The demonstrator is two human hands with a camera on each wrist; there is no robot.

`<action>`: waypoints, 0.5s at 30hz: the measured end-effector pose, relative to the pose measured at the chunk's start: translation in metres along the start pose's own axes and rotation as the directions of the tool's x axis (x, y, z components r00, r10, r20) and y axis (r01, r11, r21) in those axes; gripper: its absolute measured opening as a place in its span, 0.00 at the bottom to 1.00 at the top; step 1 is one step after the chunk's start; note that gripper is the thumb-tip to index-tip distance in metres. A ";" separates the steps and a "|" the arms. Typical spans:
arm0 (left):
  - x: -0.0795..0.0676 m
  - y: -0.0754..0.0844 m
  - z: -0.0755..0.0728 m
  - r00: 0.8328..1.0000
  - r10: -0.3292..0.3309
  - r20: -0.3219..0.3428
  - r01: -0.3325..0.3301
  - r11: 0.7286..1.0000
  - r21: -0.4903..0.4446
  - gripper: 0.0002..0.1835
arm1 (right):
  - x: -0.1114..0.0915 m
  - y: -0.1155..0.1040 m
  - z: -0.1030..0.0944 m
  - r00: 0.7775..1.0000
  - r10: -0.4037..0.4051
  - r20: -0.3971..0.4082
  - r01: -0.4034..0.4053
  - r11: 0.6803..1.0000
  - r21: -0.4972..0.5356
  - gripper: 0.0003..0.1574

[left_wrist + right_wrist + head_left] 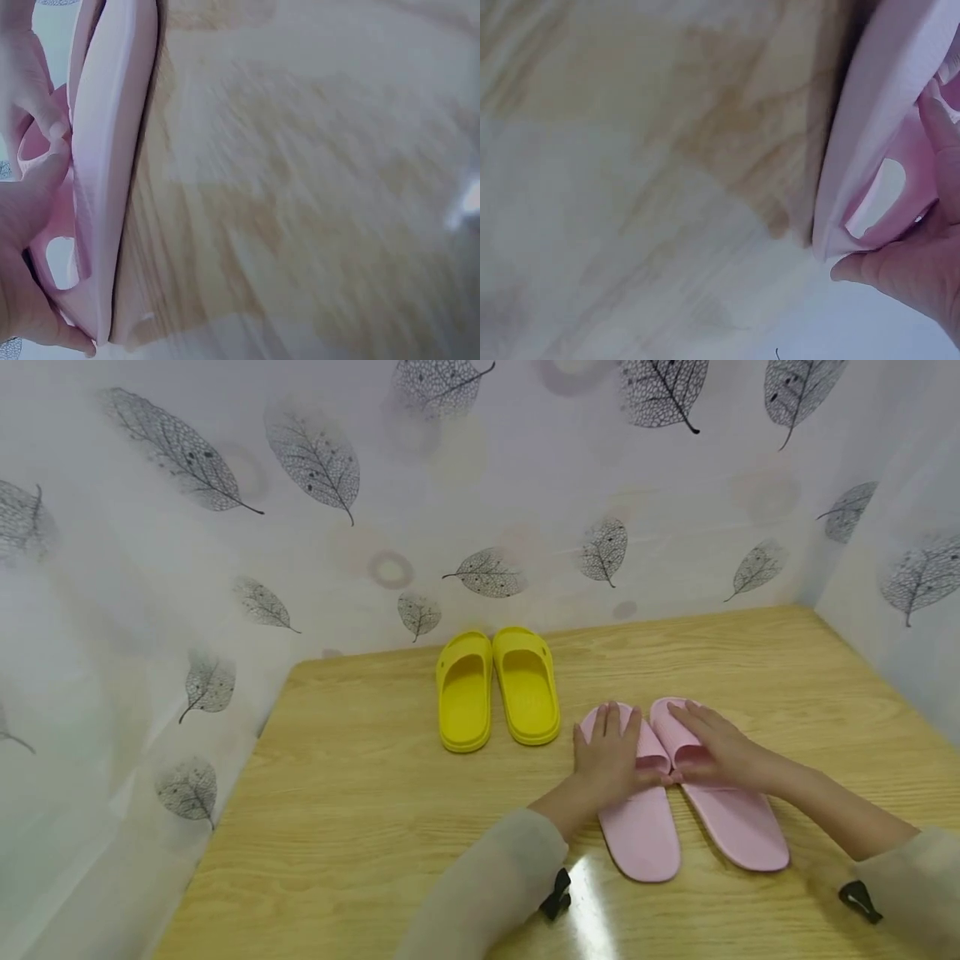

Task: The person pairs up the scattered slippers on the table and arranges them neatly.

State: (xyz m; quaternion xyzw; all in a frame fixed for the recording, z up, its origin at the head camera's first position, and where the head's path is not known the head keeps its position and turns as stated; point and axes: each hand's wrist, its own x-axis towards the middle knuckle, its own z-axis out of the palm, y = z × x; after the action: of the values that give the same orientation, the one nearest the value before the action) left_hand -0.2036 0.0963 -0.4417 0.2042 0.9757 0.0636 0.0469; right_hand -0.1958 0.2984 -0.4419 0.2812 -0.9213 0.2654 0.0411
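A pair of pink slippers lies side by side at the right of the wooden table, toes away from me, heels apart. My left hand (609, 762) rests on the left pink slipper (643, 843), its fingers spread straight over the strap. The right hand (720, 750) lies likewise over the strap of the right pink slipper (742, 831). Both thumbs point inward and their tips meet between the two slippers. In the left wrist view, the left hand (22, 262) has fingertips at the slipper's edge. The right wrist view shows the right hand (919, 266) against its slipper (870, 127).
A pair of yellow slippers, the left one (465, 718) and the right one (534, 714), stands near the table's back edge, left of the pink pair. The wooden table (337, 827) borders a pale leaf-print curtain (525, 468) at the back and sides.
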 end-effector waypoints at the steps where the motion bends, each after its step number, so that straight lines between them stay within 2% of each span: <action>1: 0.001 0.000 -0.001 1.000 0.002 0.009 -0.002 1.000 -0.016 0.59 | 0.000 -0.001 -0.002 0.999 0.026 0.026 -0.027 1.000 0.014 0.64; 5: 0.001 -0.005 -0.004 0.999 0.032 0.030 -0.030 0.995 -0.092 0.58 | -0.003 -0.007 -0.010 0.989 0.089 0.114 -0.099 0.992 0.083 0.63; 7: 0.000 -0.009 -0.006 0.997 0.067 0.024 -0.063 0.990 -0.129 0.56 | -0.005 -0.008 -0.012 0.992 0.057 0.110 -0.067 0.993 0.097 0.60; 10: -0.005 -0.014 -0.010 0.990 0.142 0.005 -0.139 0.977 -0.163 0.55 | -0.008 -0.007 -0.017 0.995 -0.099 0.030 0.098 0.995 0.026 0.53; 13: -0.010 -0.016 -0.014 0.973 0.230 -0.022 -0.231 0.967 -0.109 0.54 | -0.011 -0.003 -0.022 0.956 -0.287 -0.058 0.280 0.955 -0.101 0.49; 15: -0.014 -0.017 -0.016 0.959 0.282 -0.037 -0.283 0.958 -0.051 0.52 | -0.013 -0.001 -0.026 0.927 -0.366 -0.081 0.350 0.923 -0.161 0.48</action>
State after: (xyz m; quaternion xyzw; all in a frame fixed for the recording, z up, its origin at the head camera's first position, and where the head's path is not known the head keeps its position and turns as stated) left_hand -0.1992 0.0734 -0.4275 0.3391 0.9350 0.0999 0.0288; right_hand -0.1863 0.3177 -0.4224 0.4261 -0.8674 0.2013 0.1596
